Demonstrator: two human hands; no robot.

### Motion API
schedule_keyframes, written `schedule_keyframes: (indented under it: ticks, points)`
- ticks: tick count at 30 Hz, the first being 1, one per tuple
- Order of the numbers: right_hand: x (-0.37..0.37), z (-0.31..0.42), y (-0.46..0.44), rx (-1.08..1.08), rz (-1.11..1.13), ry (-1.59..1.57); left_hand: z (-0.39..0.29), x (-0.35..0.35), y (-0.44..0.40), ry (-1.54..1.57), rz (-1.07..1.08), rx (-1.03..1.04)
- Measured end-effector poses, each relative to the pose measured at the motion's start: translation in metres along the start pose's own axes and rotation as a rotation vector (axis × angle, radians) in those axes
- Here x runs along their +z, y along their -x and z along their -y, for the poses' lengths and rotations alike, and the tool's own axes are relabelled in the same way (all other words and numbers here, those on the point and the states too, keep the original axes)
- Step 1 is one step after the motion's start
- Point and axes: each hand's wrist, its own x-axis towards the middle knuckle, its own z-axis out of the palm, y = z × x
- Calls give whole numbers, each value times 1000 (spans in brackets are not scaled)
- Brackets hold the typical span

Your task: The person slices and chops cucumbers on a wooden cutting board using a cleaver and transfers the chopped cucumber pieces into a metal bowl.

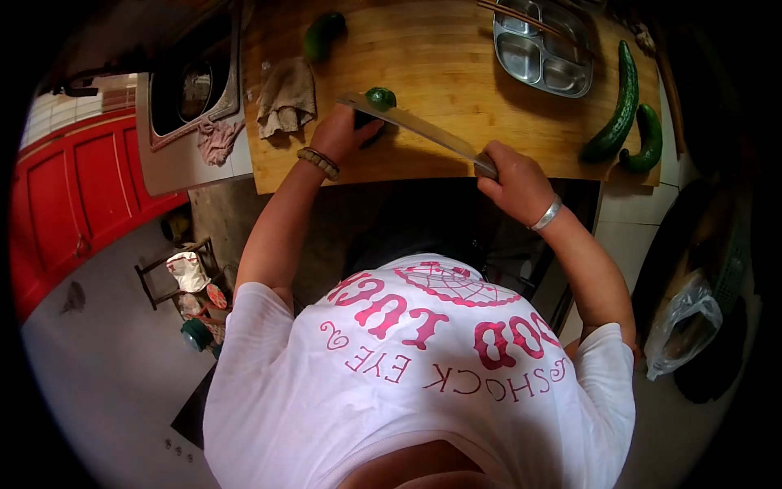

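Observation:
In my right hand (517,183) is the handle of a kitchen knife (440,137), gripped with closed fingers. Its long blade points left and crosses over a dark green cucumber piece (380,99). My left hand (344,130) is closed around that piece near the board's front edge, with the thumb along its near side; the far fingers are partly hidden behind the blade. I cannot tell whether the blade touches the cucumber. Another cucumber piece (324,36) lies farther back on the wooden board (423,49).
A divided metal tray (533,57) with chopsticks (521,15) on it sits at the back right. Two curved cucumbers, a long one (617,114) and a shorter one (648,143), lie on the right. Left are a beige cloth (287,98), a pink cloth (218,141) and a sink (232,90).

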Motion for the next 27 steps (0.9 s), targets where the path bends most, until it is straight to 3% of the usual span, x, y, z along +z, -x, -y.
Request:
schedule_keyframes:
  ticks: [18, 27]
  points:
    - [5, -6, -4, -13, -12, 41, 8, 2, -7, 3, 27, 50]
    - [-9, 2, -26, 30, 108, -78, 3, 5, -6, -1, 3, 48]
